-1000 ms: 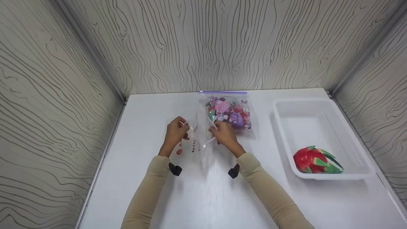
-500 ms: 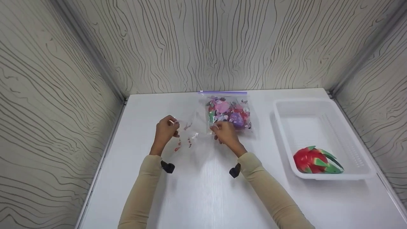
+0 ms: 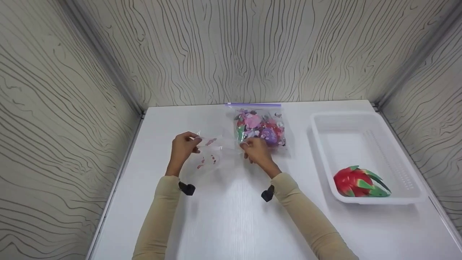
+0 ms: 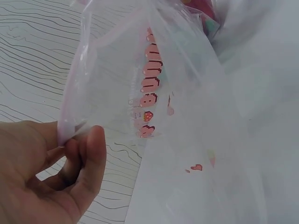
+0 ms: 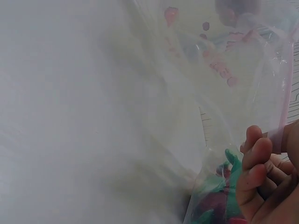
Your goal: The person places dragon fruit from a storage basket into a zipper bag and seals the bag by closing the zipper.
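Observation:
A clear zip bag (image 3: 222, 159) with reddish-pink print is stretched between both hands above the white table. My left hand (image 3: 184, 148) pinches its left end by the top edge, thumb against fingers, as the left wrist view shows on the pinkish zip strip (image 4: 70, 102). At the opposite end, my right hand (image 3: 257, 150) pinches the same edge with its other fingers curled. No contents show inside this bag. Right behind the right hand lies a second bag (image 3: 258, 124), patterned with pink and purple figures and topped by a purple zip; red and green things show through it.
A white plastic basket (image 3: 375, 199) stands at the right of the table (image 3: 231, 224). Inside its near end lies a red and green dragon fruit (image 3: 355, 182). Wood-patterned panels (image 3: 231, 50) close off the back and both sides.
My left hand has moved left, away from the right hand, which stays nearly in place. The bag's mouth, spread apart one second ago, is now drawn into a line between the hands.

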`<state>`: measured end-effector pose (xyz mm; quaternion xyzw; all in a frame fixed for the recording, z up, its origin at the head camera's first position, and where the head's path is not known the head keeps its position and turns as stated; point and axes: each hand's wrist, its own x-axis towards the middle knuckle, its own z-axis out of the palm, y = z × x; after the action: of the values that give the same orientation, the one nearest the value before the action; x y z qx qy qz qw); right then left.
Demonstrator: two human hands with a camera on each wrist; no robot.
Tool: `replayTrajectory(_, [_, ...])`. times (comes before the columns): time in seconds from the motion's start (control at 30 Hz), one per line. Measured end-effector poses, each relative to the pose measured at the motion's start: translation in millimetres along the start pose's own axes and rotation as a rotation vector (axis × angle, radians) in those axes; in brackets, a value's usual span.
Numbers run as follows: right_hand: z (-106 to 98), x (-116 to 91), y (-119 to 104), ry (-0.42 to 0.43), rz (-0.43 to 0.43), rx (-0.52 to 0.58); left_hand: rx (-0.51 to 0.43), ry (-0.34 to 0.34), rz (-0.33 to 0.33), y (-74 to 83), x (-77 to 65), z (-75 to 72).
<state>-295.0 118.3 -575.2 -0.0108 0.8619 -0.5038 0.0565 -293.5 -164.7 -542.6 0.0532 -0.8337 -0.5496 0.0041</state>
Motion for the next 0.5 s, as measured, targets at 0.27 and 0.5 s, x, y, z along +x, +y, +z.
replayTrajectory(0.27, [0.5,2.7,5.0,-0.057,-0.042,0.030,-0.048,-0.063,0.002,7.4,-1.7,6.1])
replayTrajectory(0.5, [2.1,4.1,5.2,-0.080,-0.106,0.030,-0.034,-0.091,0.042,15.1,-3.7,16.8])
